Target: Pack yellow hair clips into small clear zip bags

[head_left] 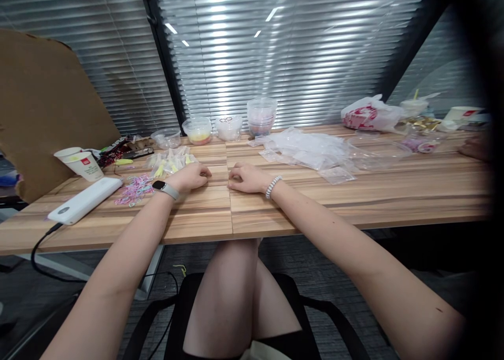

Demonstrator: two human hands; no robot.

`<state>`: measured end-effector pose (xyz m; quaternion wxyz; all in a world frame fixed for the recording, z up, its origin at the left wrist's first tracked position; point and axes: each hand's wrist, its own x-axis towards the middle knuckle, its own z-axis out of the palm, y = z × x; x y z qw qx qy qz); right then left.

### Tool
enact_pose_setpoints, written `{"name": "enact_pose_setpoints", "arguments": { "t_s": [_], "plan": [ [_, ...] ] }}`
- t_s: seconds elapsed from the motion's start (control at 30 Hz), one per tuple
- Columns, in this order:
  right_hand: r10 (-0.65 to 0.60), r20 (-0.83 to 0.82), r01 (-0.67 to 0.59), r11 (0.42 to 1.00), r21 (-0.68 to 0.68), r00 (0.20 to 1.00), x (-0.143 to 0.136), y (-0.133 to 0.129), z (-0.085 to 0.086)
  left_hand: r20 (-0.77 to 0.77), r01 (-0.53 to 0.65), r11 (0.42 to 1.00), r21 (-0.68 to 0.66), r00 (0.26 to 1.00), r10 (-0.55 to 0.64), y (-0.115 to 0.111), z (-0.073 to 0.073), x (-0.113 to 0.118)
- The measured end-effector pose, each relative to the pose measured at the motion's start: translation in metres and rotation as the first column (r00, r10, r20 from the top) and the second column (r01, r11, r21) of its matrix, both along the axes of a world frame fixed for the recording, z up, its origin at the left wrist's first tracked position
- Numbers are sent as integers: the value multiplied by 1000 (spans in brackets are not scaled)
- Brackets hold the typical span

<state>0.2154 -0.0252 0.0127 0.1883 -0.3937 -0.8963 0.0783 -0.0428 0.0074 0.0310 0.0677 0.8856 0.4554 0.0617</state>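
The room is being screened by slatted blinds [315, 50], while the wood-grain table [271, 213] is being divided by a seam. A heap of clear bags [307, 147] is being spread beyond the right hand [249, 178]; slipping is being risked if an edge is caught by the wrist. The white device [85, 200] is being trailed by a cable [39, 244], so a fall is being invited by any snag. Both hands, the left hand [191, 177] included, are being rested near the seam, fingers curled; whether anything is being gripped cannot be told. Yellow-tipped pieces [173, 166] are being bordered by the left hand; nearby pastel bits [136, 189] are being exposed to scattering by a forearm sweep.
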Motion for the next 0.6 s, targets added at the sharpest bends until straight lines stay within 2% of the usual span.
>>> {"name": "enact_pose_setpoints", "arguments": {
  "t_s": [0.2, 0.43, 0.6],
  "plan": [
    [-37, 1, 37, 999, -26, 999, 0, 0, 1, 34, -19, 1000, -8, 999, 19, 1, -1, -1],
    [-50, 30, 51, 998, -33, 998, 0, 3, -3, 46, -8, 1000, 4, 999, 8, -8, 4, 3],
    [-40, 40, 41, 999, -9, 998, 1, 5, -6, -3, -97, 994, 43, 995, 97, -4, 3, 0]
  ]
}}
